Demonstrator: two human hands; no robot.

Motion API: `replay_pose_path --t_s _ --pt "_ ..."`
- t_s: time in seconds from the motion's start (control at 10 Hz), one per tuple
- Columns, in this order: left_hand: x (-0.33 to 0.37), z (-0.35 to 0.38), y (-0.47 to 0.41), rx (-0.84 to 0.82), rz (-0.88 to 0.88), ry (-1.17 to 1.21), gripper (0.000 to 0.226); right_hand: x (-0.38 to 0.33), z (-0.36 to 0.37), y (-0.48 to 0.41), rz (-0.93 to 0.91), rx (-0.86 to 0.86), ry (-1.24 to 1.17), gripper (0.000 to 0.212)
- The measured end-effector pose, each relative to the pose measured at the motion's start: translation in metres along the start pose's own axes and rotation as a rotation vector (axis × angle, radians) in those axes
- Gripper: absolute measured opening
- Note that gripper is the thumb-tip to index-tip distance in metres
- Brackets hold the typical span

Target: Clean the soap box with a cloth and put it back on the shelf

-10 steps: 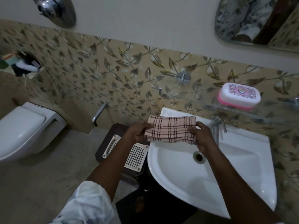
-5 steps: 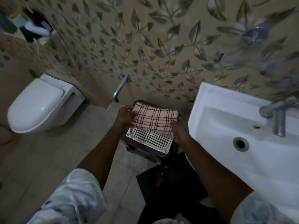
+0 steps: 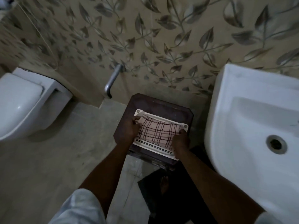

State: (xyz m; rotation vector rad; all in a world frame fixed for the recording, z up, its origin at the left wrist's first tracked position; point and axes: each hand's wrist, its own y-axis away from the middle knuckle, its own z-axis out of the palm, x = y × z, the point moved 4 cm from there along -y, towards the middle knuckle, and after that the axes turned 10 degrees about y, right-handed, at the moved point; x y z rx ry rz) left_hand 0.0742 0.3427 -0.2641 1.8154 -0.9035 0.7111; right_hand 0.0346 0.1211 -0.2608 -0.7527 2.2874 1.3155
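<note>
A pink checked cloth [image 3: 157, 133] lies folded on a white perforated tray [image 3: 152, 145] that rests on a dark brown stool [image 3: 163, 105]. My left hand [image 3: 131, 129] grips the cloth's left edge and my right hand [image 3: 180, 139] holds its right edge, both pressing it down onto the tray. The soap box and the shelf are out of view.
A white wash basin [image 3: 252, 120] with a drain hole stands close on the right. A white toilet [image 3: 24, 101] is at the left. A metal pipe [image 3: 112, 81] juts from the leaf-patterned tiled wall. A dark mat [image 3: 161, 191] and a bare foot lie below the stool.
The view swung down and left from the basin and shelf. Both hands carried the cloth from over the basin down to the stool and laid it on the white tray.
</note>
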Motion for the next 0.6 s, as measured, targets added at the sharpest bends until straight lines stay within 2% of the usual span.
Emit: replay_pose_path --t_s 0.1,0.2,0.3,0.4,0.5,0.6 --pt "-0.005 0.017 -0.01 -0.015 0.103 -0.022 0.033 0.01 0.005 -0.015 -0.05 -0.024 0.046 0.059" --pt "-0.005 0.025 -0.012 0.072 0.261 -0.132 0.033 0.017 0.007 -0.02 -0.121 -0.008 0.124 0.059" --pt "-0.012 0.037 -0.006 0.131 0.395 -0.334 0.033 0.025 0.015 -0.014 -0.34 0.035 0.335 0.06" --pt "-0.024 0.048 -0.003 -0.005 0.364 -0.4 0.033 0.03 0.03 -0.013 -0.528 -0.036 0.646 0.069" --pt "-0.047 0.073 -0.008 -0.286 0.406 -0.719 0.049 0.033 0.047 -0.02 -0.584 -0.182 0.812 0.068" --pt "-0.041 0.076 -0.008 -0.275 0.429 -0.764 0.053 0.027 0.045 -0.019 -0.541 -0.245 0.771 0.069"
